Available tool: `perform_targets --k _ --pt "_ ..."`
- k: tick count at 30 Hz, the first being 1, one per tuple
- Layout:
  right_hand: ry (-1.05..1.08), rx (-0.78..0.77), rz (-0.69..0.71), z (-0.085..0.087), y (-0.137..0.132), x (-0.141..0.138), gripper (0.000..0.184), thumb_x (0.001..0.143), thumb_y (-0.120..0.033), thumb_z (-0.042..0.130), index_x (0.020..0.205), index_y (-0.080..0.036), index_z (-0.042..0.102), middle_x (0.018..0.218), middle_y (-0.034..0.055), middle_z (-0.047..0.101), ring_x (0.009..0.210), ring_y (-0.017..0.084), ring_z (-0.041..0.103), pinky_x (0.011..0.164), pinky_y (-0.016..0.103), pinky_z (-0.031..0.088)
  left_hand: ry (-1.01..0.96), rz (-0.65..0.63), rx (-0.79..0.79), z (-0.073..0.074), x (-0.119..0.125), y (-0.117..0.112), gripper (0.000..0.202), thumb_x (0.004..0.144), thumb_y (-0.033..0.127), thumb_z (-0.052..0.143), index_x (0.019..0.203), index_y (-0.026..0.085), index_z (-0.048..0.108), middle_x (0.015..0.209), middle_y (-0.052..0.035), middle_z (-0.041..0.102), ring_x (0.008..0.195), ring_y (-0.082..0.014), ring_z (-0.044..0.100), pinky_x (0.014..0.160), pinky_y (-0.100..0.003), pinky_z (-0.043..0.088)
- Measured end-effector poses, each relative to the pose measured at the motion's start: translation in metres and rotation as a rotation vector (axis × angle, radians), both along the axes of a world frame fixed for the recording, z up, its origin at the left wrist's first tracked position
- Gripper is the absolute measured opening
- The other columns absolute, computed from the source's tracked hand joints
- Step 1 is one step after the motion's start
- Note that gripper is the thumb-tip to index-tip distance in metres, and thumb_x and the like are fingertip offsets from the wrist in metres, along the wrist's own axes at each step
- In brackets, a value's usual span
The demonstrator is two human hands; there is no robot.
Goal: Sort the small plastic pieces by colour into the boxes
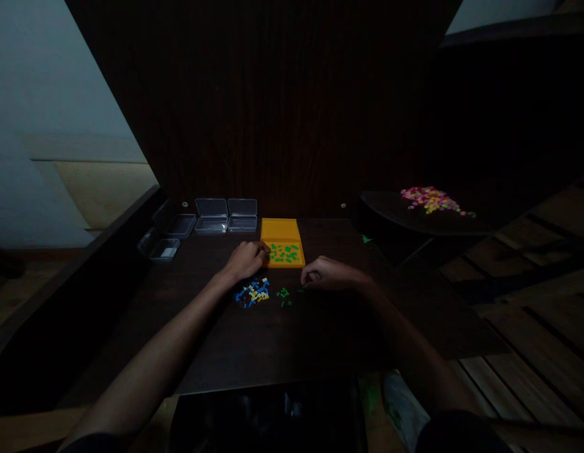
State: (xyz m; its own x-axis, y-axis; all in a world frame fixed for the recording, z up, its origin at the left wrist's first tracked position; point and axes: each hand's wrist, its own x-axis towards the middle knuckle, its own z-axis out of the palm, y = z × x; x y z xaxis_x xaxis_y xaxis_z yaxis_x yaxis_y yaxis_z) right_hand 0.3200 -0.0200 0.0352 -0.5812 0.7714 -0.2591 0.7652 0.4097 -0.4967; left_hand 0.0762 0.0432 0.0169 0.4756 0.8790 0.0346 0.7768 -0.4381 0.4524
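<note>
Okay, mid-frame, one green piece (300, 290) lay sideways just below the right hand (326, 274), the nearer one, its fingers curled, any pinch unclear.

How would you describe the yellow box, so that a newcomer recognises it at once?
On the dark table, look between the left hand and the right hand. There the yellow box lies open, green pieces in its nearer half; the neighbouring boxes are transparent.
</note>
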Motion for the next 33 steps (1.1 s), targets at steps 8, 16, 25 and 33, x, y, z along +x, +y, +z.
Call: perform_targets --k 8,16,25,33 --pt "0.021 0.032 0.0 -0.006 0.002 -0.003 0.018 0.081 -0.025 0.062 0.089 -0.015 0.074 0.058 -0.0033 0.055 0.053 0.01 0.048 0.057 0.021 0.034 -0.103 -0.261 0.065 0.005 -0.001 -0.032 0.032 0.086 0.021 0.043 0.106 0.018 0.067 0.07 -0.0012 0.069 0.061 -0.015 0.063 0.063 -0.024 0.045" --pt "0.017 0.031 0.009 -0.004 -0.003 -0.006 0.025 0.076 -0.03 0.071 0.096 -0.016 0.073 0.06 -0.0049 0.056 0.055 0.009 0.049 0.058 0.021 0.034 0.116 -0.518 0.063 0.011 0.0 -0.055 0.038 0.075 0.041 0.063 0.108 0.023 0.063 0.069 0.0003 0.065 0.062 -0.0178 0.061 0.057 -0.025 0.041" --pt "-0.046 0.044 -0.027 -0.002 -0.001 -0.004 0.019 0.079 -0.026 0.068 0.094 -0.015 0.074 0.059 -0.0047 0.056 0.055 0.009 0.05 0.06 0.02 0.034 0.157 -0.523 0.067 0.008 0.0 -0.054 0.042 0.075 0.049 0.065 0.108 0.024 0.062 0.071 -0.0007 0.065 0.066 -0.0194 0.063 0.058 -0.026 0.04" --pt "-0.061 0.037 0.013 -0.003 -0.003 -0.006 0.018 0.081 -0.022 0.062 0.095 -0.016 0.072 0.063 -0.0038 0.058 0.056 0.009 0.051 0.059 0.02 0.034 0.168 -0.521 0.081 0.008 0.0 -0.054 0.04 0.076 0.047 0.063 0.109 0.024 0.062 0.074 -0.0011 0.067 0.068 -0.0203 0.064 0.059 -0.026 0.041"
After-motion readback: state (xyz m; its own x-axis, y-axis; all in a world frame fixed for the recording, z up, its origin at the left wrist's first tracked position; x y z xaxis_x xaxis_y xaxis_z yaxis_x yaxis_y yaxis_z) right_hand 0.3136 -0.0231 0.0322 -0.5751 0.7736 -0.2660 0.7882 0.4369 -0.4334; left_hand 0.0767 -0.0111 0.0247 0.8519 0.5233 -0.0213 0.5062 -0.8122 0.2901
